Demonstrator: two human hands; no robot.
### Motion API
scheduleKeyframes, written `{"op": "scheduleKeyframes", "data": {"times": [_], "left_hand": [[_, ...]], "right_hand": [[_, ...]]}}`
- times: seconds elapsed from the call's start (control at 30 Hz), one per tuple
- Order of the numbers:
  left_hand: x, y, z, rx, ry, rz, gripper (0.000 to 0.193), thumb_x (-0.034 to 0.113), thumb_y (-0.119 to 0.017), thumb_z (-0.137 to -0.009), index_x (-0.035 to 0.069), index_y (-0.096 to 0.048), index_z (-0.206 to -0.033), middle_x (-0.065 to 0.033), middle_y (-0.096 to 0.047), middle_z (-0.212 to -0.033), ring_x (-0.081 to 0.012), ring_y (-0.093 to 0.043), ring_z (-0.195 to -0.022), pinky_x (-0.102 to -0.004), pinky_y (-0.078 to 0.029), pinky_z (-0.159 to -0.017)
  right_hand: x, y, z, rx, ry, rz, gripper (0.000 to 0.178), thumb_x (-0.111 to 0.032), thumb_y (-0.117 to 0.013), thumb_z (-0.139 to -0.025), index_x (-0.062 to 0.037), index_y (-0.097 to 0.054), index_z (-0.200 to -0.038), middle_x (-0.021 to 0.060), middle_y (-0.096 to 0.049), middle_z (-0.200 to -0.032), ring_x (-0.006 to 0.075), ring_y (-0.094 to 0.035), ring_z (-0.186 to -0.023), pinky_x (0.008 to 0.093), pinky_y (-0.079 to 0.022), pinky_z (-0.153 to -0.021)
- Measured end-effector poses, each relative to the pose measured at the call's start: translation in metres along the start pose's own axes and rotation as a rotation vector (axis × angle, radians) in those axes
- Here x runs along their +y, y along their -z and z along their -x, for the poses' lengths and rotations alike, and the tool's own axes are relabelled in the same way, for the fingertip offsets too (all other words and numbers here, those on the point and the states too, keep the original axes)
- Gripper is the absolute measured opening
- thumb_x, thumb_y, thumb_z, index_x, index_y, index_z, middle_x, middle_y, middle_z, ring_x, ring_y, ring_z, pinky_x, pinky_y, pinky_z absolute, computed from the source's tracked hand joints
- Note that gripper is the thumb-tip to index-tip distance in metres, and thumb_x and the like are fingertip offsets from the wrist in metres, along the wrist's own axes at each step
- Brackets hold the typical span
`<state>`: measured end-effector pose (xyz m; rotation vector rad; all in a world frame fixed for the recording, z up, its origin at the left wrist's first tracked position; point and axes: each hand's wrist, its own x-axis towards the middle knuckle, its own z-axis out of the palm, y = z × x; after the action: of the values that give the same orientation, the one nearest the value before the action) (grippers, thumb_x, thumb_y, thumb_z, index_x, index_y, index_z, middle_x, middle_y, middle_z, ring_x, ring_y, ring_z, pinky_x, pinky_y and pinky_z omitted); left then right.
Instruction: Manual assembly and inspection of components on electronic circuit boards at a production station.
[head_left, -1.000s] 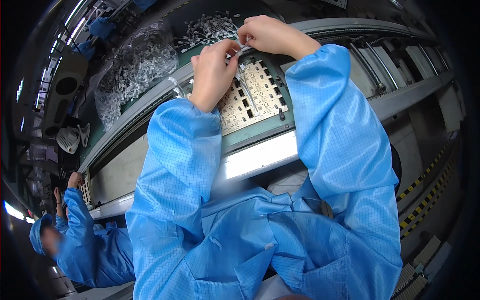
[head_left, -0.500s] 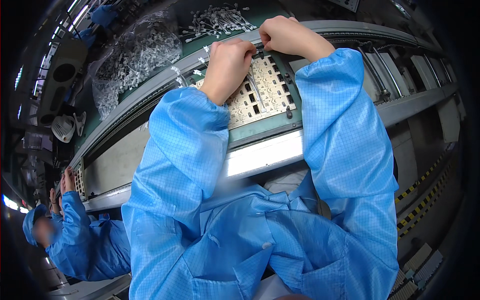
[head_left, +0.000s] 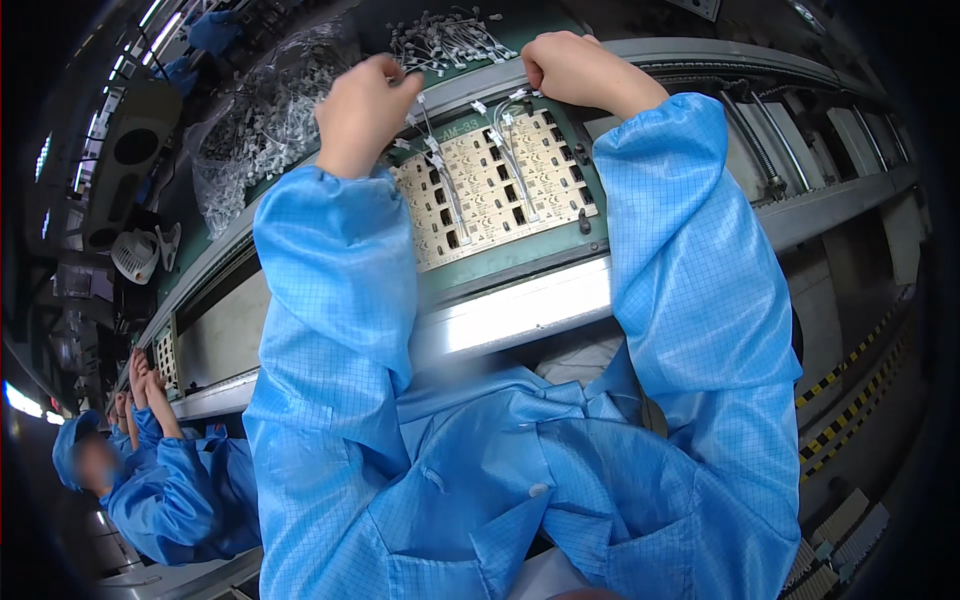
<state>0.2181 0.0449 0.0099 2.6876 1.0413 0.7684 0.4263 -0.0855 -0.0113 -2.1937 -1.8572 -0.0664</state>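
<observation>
My left hand [head_left: 362,112] is raised above the far left corner of a panel of cream circuit boards [head_left: 485,190], close to a pile of short white cables [head_left: 450,42]. Its thumb and forefinger stand slightly apart, with nothing visible between them. My right hand [head_left: 585,72] is over the panel's far right edge, fingers curled together. What those fingers hold, if anything, is hidden. A white connector cable [head_left: 519,94] runs close beside its fingertips. Several wired cables lie across the boards, some with white connectors [head_left: 432,145] past the far edge.
The panel rests on a green carrier plate [head_left: 520,266] within a metal conveyor track [head_left: 530,318]. A clear plastic bag of white connectors [head_left: 265,115] lies at far left, with a small white fan [head_left: 133,256] nearer. A co-worker in blue [head_left: 175,490] works further left along the line.
My left hand has moved left and away from my right hand, uncovering the left boards and their cables. My right hand has stayed almost in place. The co-worker's hands have shifted.
</observation>
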Motion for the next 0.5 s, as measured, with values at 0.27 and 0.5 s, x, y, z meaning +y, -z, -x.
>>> {"op": "scheduleKeyframes", "data": {"times": [0.27,0.5], "left_hand": [[-0.007,-0.020,0.005,-0.247,0.158,-0.195,0.031,0.036,-0.070,-0.082,0.011,-0.072,-0.100,-0.0129,-0.074,-0.101,-0.0350,-0.069,-0.098,-0.0591,-0.040,-0.094],[-0.002,-0.029,0.009,-0.150,0.189,-0.200,0.028,0.031,-0.071,-0.079,0.007,-0.073,-0.093,-0.0152,-0.074,-0.095,-0.0358,-0.069,-0.092,-0.0569,-0.041,-0.090]], "right_hand": [[0.008,-0.008,-0.005,-0.009,-0.013,-0.030,0.009,0.000,-0.065,-0.078,-0.0063,-0.067,-0.085,0.0099,-0.069,-0.086,0.0279,-0.066,-0.087,0.0421,-0.049,-0.081],[0.016,-0.013,-0.006,-0.010,0.033,-0.063,0.008,-0.004,-0.064,-0.082,-0.0074,-0.068,-0.088,0.0082,-0.071,-0.084,0.0263,-0.067,-0.082,0.0415,-0.048,-0.081]]}}
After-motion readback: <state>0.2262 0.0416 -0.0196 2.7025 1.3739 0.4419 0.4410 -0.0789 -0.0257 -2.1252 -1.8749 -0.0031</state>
